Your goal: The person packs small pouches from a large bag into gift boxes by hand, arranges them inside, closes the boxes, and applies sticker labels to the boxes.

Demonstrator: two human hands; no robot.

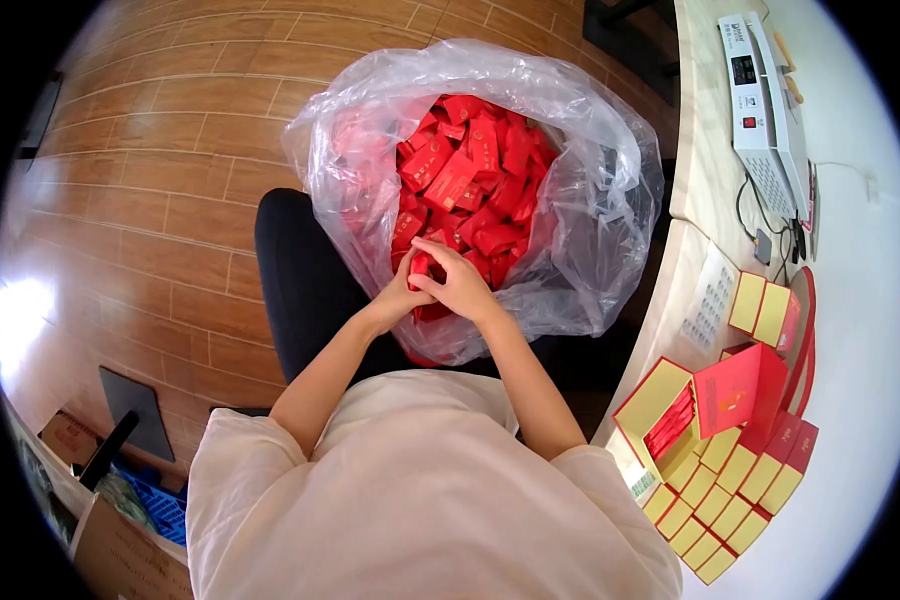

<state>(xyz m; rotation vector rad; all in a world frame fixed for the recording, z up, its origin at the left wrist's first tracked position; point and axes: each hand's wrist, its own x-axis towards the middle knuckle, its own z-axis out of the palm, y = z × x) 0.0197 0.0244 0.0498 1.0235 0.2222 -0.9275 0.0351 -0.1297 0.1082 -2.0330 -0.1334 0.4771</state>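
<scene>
Over the near rim of a large clear plastic bag (600,200), my left hand (398,298) and my right hand (457,283) meet with fingers curled in. Between them shows a small red packet (420,268), gripped from both sides and partly covered by the fingers. Just beyond my fingers, a heap of similar red packets (452,182) fills the bag, some with pale printing. The bag stands in front of my body, beside my left knee.
On the right, a table (660,310) bears an open red-and-yellow box (660,405) holding red packets, several closed yellow boxes (710,505), a printed label sheet (710,297) and a white machine (765,120) with cables. A cardboard box (130,550) stands lower left.
</scene>
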